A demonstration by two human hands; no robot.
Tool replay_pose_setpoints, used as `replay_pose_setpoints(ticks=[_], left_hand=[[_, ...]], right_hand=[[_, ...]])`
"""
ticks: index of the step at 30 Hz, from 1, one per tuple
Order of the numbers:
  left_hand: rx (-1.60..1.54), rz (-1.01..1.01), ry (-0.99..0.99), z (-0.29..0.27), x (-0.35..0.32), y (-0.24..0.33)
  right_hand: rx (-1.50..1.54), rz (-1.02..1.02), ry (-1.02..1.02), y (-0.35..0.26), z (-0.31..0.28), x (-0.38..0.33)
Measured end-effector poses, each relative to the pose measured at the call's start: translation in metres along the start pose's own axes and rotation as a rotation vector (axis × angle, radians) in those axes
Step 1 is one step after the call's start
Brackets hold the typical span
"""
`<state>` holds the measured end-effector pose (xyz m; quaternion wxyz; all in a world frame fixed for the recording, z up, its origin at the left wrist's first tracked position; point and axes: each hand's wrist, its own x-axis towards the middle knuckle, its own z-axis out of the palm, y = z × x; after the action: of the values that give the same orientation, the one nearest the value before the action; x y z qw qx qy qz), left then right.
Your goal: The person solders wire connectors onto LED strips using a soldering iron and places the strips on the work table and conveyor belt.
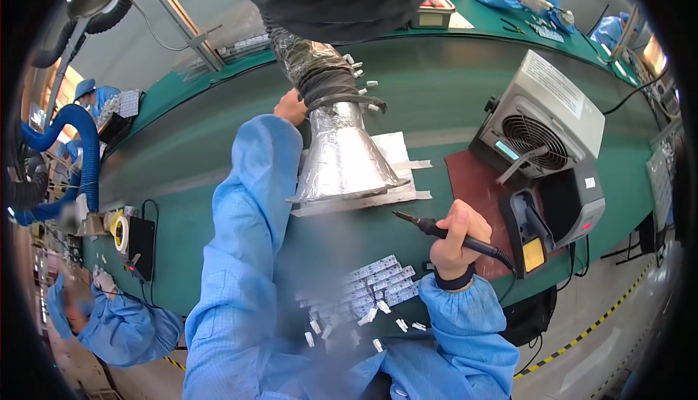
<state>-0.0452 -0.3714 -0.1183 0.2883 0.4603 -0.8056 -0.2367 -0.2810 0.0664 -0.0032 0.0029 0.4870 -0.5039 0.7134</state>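
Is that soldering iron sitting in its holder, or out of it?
Out: the right hand grips the soldering iron by its handle, tip over the green table; the holder stands apart, farther right.

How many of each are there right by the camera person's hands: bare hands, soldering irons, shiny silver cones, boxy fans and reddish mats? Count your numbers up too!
Bare hands: 2 (left hand, right hand)
Soldering iron: 1
Shiny silver cone: 1
Boxy fan: 1
Reddish mat: 1
Total: 6

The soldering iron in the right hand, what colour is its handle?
The soldering iron's handle is black; it shows best in the head view.
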Motion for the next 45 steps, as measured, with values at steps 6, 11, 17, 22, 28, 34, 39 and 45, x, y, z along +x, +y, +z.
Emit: replay_pose_setpoints(ticks=[6, 11, 17, 22, 28, 34, 39, 45], left_hand=[[0.044, 0.078, 0.112, -0.053, -0.096, 0.071], [0.044, -0.160, -0.287, -0.109, -0.207, 0.152], [0.061, -0.007, -0.837, -0.114, -0.327, 0.226], [-0.069, -0.020, -0.817, -0.101, -0.350, 0.233], [-0.609, -0.333, -0.689, -0.097, -0.323, 0.212], [-0.801, -0.471, -0.544, -0.074, -0.331, 0.205], [-0.692, -0.287, -0.469, -0.071, -0.337, 0.196], [-0.672, -0.156, -0.424, -0.066, -0.341, 0.196]], right_hand=[[0.033, 0.030, 0.019, -0.002, 0.000, 0.001], [0.055, 0.040, 0.057, 0.000, 0.001, -0.003], [0.075, 0.121, 0.088, 0.000, 0.004, -0.011], [0.086, 0.108, 0.131, 0.007, 0.004, -0.007], [0.128, 0.090, 0.305, 0.009, -0.002, 0.005], [0.194, 0.000, 0.302, -0.003, 0.003, -0.001], [0.167, -0.109, 0.187, -0.022, 0.021, -0.021], [0.214, -0.262, -0.072, -0.035, 0.033, -0.035]])
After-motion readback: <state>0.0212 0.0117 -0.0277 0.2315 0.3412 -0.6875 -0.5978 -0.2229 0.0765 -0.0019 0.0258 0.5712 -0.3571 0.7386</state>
